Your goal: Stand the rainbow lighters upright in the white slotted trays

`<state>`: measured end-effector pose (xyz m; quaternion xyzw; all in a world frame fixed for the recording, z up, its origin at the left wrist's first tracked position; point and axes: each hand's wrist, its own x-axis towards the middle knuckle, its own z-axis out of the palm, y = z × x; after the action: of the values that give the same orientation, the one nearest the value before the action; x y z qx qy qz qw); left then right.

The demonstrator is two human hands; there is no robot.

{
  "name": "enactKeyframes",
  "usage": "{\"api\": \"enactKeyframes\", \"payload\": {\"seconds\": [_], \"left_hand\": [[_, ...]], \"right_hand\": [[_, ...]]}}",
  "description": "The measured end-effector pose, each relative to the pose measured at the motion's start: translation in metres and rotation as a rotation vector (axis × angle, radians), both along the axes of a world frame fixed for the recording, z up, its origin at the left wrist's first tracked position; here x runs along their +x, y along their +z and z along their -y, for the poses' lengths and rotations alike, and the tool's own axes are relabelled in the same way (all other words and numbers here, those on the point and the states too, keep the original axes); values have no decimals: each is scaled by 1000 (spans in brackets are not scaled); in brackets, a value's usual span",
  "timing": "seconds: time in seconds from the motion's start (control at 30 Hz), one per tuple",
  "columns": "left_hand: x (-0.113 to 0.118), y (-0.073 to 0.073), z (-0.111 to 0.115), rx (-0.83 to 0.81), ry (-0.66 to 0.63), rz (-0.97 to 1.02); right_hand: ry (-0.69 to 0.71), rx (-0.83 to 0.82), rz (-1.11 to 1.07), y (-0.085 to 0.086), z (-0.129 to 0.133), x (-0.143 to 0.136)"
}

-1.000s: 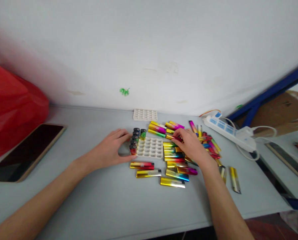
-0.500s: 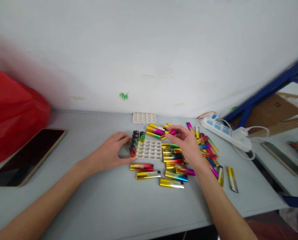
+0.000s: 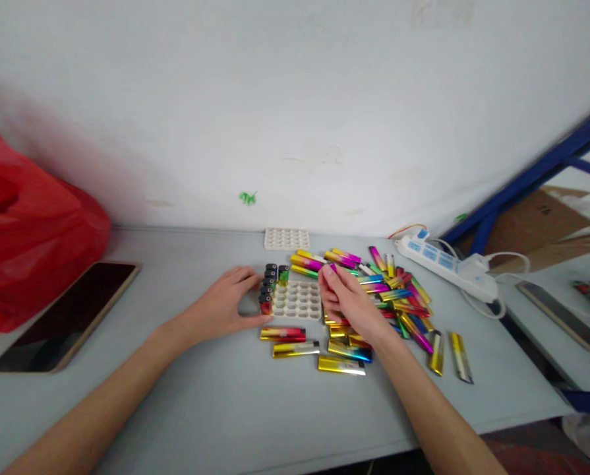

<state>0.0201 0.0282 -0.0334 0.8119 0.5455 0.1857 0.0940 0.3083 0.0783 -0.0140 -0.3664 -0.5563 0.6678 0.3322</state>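
A white tray with rows of holes (image 3: 297, 300) lies on the grey table. Several lighters (image 3: 266, 290) stand upright along its left edge, and a green-yellow lighter (image 3: 283, 276) stands beside them at the back. My left hand (image 3: 225, 300) is at the tray's left side, thumb and fingers curved around the standing row and touching the tray's corner. My right hand (image 3: 344, 297) is closed at the tray's right edge on a lighter, whose purple end (image 3: 332, 267) shows at the fingertips; the rest is hidden. Loose metallic-coloured lighters (image 3: 341, 365) lie right of and in front of the tray.
A second white tray (image 3: 287, 239) lies by the wall. On the left are a dark-screened phone or tablet (image 3: 64, 316) and a red bag (image 3: 32, 231). A white power strip (image 3: 445, 267) with cables sits at the back right, near a blue metal frame (image 3: 527, 178).
My right hand has moved left and toward me from the pile's back to the tray's right edge, turning the lighter it holds. My left hand has stayed by the row. The view has shifted slightly.
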Motion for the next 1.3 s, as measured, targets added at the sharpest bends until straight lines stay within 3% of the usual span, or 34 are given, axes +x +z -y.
{"api": "enactKeyframes", "payload": {"seconds": [0.23, 0.37, 1.3], "left_hand": [[0, 0, 0, 0, -12, 10], [-1, 0, 0, -2, -12, 1], [0, 0, -1, 3, 2, -13]], "right_hand": [[-291, 424, 311, -7, 2, -5], [-358, 579, 444, -3, 9, -7], [-243, 782, 585, -9, 15, -9]]}}
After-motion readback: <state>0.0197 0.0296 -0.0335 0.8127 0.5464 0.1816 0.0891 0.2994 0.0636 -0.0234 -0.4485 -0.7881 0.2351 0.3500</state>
